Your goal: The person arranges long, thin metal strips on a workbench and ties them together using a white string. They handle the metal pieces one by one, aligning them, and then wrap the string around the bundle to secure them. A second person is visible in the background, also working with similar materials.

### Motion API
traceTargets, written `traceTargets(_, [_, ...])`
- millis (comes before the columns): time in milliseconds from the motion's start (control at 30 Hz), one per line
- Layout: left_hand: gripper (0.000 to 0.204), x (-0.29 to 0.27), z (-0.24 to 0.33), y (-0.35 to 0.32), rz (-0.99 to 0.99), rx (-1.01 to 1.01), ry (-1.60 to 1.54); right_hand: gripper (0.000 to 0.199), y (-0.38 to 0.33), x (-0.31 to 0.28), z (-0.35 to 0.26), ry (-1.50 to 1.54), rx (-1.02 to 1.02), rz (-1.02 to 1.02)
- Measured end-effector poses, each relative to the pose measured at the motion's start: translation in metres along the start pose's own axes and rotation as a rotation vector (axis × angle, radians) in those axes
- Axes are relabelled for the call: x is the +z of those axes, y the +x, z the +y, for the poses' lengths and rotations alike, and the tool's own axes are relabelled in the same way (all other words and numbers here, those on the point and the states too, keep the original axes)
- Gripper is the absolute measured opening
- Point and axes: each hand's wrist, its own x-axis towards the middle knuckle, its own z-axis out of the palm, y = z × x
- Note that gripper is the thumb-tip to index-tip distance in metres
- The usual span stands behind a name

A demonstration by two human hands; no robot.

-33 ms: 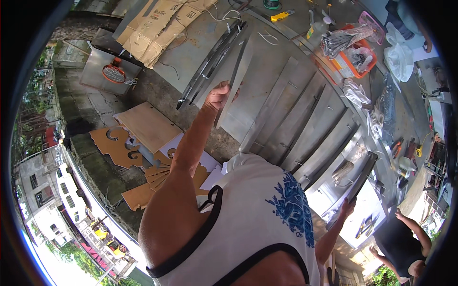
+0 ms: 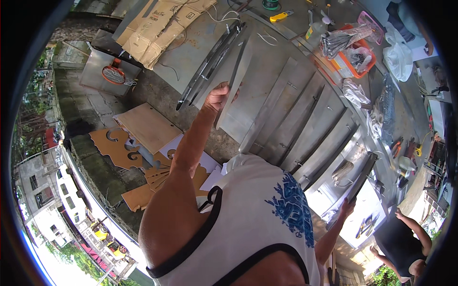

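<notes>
My left hand (image 2: 220, 97) reaches forward at the upper middle. Its fingers are closed around a long, flat metal strip (image 2: 236, 63), which stands tilted. Just left of it lie several dark, narrow metal strips (image 2: 206, 69) with small fittings, side by side on the table. At the right, my right hand (image 2: 348, 208) is closed on the near end of a dark metal strip (image 2: 363, 177). Between my hands, several broad metal strips (image 2: 312, 121) with small pins lie in a slanted row, their near ends close to my shirt.
Flattened cardboard (image 2: 160, 31) lies at the far left of the metal table (image 2: 191, 52). An orange basket (image 2: 359, 66) of bagged parts, a yellow cutter (image 2: 281, 16) and a spray bottle (image 2: 315, 31) sit farther back. Cut cardboard pieces (image 2: 114, 148) are at lower left. Another person (image 2: 400, 243) is at lower right.
</notes>
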Motion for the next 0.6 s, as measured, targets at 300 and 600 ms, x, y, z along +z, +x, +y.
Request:
traceTargets(300, [0.056, 0.010, -0.003, 0.004, 0.170, 0.058, 0.102, 0.072, 0.002, 0.005, 0.011, 0.016, -0.018, 0.017])
traceTargets(600, [0.025, 0.061, 0.041, 0.017, 0.566, -0.102, 1.765, 0.071, -0.002, 0.006, 0.005, 0.031, -0.023, 0.043])
